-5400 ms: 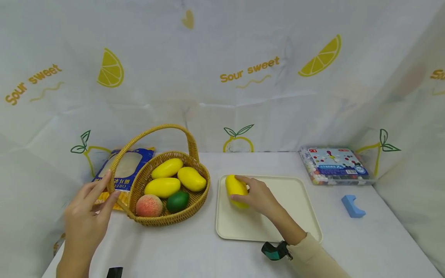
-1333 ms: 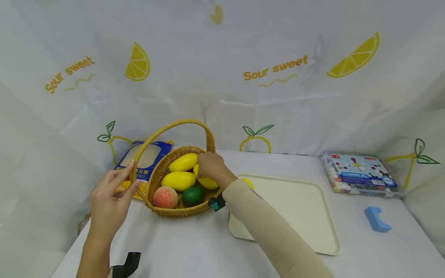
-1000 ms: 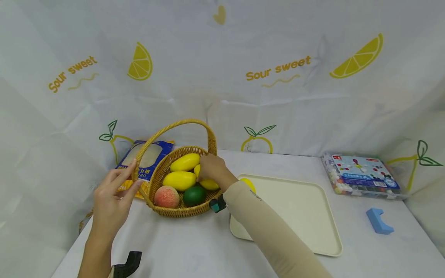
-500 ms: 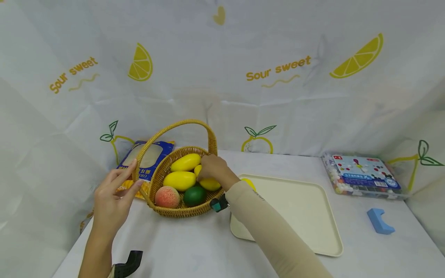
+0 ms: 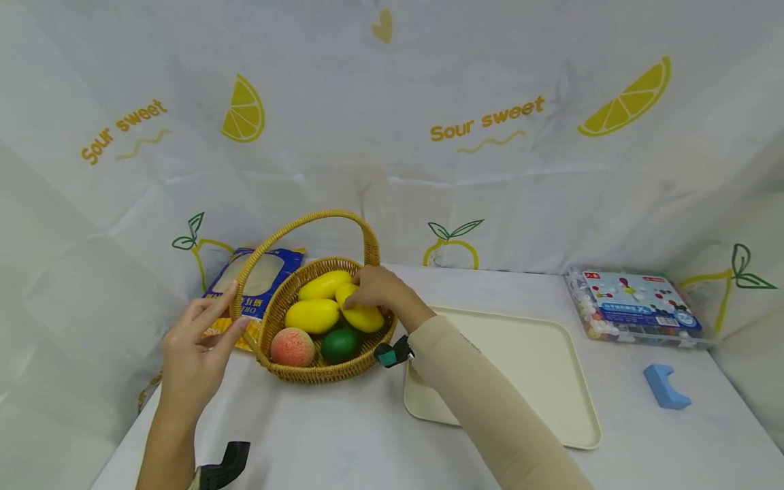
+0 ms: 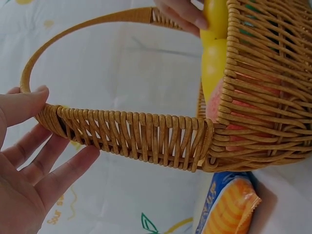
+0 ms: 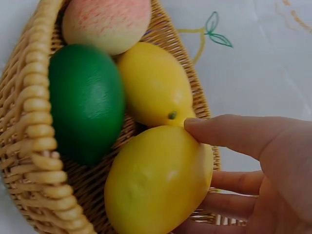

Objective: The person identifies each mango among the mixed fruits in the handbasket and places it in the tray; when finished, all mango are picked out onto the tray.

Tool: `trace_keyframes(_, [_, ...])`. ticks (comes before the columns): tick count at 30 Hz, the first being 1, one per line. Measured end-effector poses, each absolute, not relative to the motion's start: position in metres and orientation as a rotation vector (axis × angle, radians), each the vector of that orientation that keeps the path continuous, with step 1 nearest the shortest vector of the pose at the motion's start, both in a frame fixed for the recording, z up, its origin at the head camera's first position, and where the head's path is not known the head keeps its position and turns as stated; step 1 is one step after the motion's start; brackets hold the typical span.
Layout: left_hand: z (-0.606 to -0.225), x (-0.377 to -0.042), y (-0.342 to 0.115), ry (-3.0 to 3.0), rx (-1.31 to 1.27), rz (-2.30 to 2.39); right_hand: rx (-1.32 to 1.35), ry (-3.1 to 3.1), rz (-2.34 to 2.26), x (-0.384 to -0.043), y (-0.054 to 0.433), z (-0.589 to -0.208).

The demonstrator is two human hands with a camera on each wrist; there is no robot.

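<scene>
So left grip (image 5: 194, 346) pinching basket handle (image 5: 333, 214) on its left side, fingers fairly straight and kinda fanned, thumb opposite. Left forearm (image 5: 168, 446) bare, angling up from below left of basket handle. Right grip (image 5: 386, 291) just under handle's right end, thumb opposite fingers, pinching too. Right forearm (image 5: 493, 401) sleeved, slanting off lower right of handle.

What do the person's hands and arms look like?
The right hand and left hand are ungloved. The right sleeve is beige, and a black device with a teal patch sits at that wrist. A black angled piece sits at the left wrist.
</scene>
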State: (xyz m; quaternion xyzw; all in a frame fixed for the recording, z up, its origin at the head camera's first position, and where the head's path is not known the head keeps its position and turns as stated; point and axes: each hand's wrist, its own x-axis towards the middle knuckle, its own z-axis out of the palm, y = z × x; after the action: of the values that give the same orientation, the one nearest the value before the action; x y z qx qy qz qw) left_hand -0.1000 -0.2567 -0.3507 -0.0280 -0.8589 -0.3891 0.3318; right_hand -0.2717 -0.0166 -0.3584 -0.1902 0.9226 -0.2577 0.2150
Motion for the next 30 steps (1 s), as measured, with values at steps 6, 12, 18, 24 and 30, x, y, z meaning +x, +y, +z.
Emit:
trace_keyframes(6, [-0.35,-0.101,-0.257,-2.241,-0.08,-1.028,-0.524,2.452,-0.859,-0.272,-0.006,-0.342])
trace_keyframes(12, [-0.349,-0.103,-0.257,-2.236,-0.091,-1.028,-0.566,2.455,-0.888,-0.27,0.006,-0.327])
trace_keyframes(18, [-0.349,-0.102,-0.258,-2.229,-0.107,-1.06,-0.59,2.47,-0.945,-0.261,0.024,-0.309])
trace_keyframes(24, [-0.349,-0.1,-0.259,-2.24,-0.075,-1.044,-0.588,2.509,-0.958,-0.247,0.053,-0.29])
trace_keyframes(30, [-0.349,-0.099,-0.259,-2.249,-0.066,-1.043,-0.55,2.607,-0.956,-0.234,0.095,-0.282])
